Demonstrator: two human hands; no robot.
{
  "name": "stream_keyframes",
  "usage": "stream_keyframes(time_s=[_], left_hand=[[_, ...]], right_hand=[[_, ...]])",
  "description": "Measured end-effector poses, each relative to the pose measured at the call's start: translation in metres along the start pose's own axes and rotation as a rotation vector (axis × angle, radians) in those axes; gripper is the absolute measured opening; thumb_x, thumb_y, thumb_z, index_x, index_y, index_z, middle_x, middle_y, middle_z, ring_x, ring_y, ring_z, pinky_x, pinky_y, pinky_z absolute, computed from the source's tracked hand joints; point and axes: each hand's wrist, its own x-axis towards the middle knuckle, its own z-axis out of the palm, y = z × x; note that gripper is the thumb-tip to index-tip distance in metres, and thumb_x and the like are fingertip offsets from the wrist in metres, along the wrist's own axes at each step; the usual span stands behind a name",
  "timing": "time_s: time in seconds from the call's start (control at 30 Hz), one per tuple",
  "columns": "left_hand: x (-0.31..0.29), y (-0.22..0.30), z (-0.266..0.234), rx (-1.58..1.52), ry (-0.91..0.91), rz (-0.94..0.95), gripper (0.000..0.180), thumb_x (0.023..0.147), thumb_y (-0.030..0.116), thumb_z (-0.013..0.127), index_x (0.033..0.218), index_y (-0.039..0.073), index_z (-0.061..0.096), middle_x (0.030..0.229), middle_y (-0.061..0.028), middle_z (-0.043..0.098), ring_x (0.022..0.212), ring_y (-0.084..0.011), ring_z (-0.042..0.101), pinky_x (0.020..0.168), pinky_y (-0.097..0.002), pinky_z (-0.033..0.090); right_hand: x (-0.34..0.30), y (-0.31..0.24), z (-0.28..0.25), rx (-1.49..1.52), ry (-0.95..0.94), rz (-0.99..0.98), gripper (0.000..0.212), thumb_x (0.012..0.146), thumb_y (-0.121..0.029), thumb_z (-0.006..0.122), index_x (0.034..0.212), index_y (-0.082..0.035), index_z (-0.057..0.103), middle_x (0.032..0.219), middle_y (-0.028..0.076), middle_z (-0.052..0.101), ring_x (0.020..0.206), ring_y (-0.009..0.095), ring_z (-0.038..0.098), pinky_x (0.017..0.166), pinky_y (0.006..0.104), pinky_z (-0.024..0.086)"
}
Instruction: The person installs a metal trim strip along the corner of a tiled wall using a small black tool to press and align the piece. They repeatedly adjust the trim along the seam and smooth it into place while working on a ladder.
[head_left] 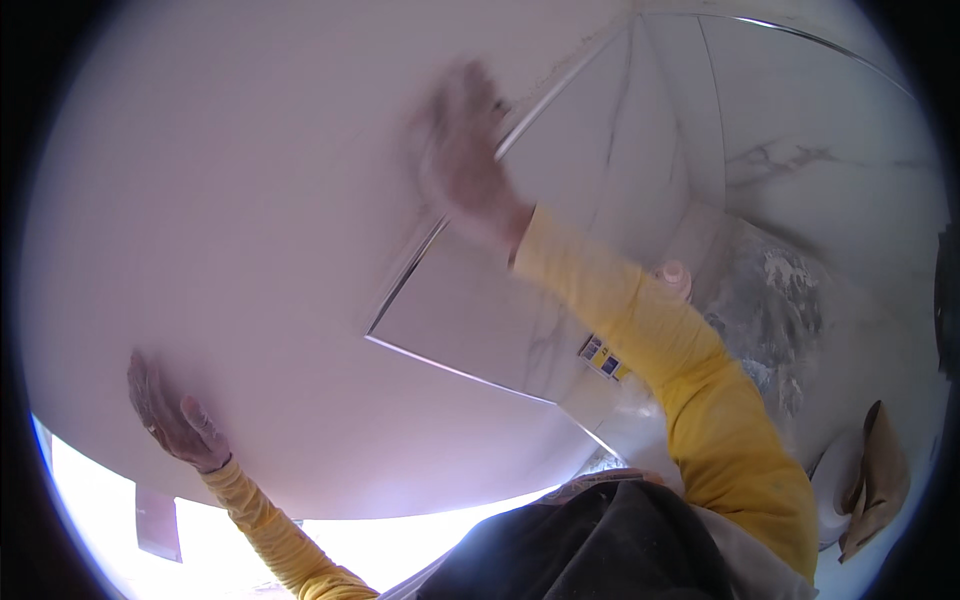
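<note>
Overhead, big white tile (250,250) facing down, both hands flat.

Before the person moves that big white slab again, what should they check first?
1. Left hand flat on the large white tile near its lower edge: ok.
2. Right hand on the tile's far edge: cannot tell, it is blurred.
3. Tile face whole, no cracks in view: ok.
4. Tile edge lined up with the laid marble tiles beside it: cannot tell.
5. Floor to the right free of mess: not ok, grey mortar patch and a brown cloth lie there.
</note>
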Motion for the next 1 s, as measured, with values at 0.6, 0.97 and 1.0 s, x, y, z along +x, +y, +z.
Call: stream_keyframes(time_s=[0.6,0.97,1.0], left_hand=[[-0.012,-0.009,-0.014,-0.369,0.257,-0.116,0.056,0.106,0.043,0.034,0.128,-0.002,0.06,0.134,-0.0208,0.059,0.118,-0.035,0.063,0.094,-0.0432,0.055],[-0.075,-0.001,-0.049,-0.691,0.374,-0.357,0.058,0.104,0.045,0.036,0.13,-0.002,0.057,0.135,-0.0248,0.056,0.123,-0.0376,0.059,0.099,-0.0475,0.054],[-0.088,-0.001,-0.055,-0.715,0.394,-0.354,0.057,0.104,0.045,0.036,0.13,-0.002,0.056,0.135,-0.0255,0.056,0.124,-0.0381,0.058,0.099,-0.0488,0.054]], right_hand=[[-0.049,-0.086,0.029,0.065,-0.301,0.221,0.071,0.102,-0.033,0.04,0.148,0.012,0.011,0.152,0.042,0.014,0.141,0.059,0.017,0.116,0.0624,0.016],[-0.058,-0.097,0.043,-0.178,-0.28,0.107,0.064,0.098,-0.028,0.048,0.144,0.009,0.024,0.152,0.04,0.014,0.143,0.055,0.016,0.114,0.0649,0.015],[-0.056,-0.107,0.038,-0.217,-0.303,0.113,0.065,0.098,-0.028,0.048,0.145,0.009,0.022,0.153,0.04,0.014,0.143,0.055,0.015,0.114,0.0657,0.014]])
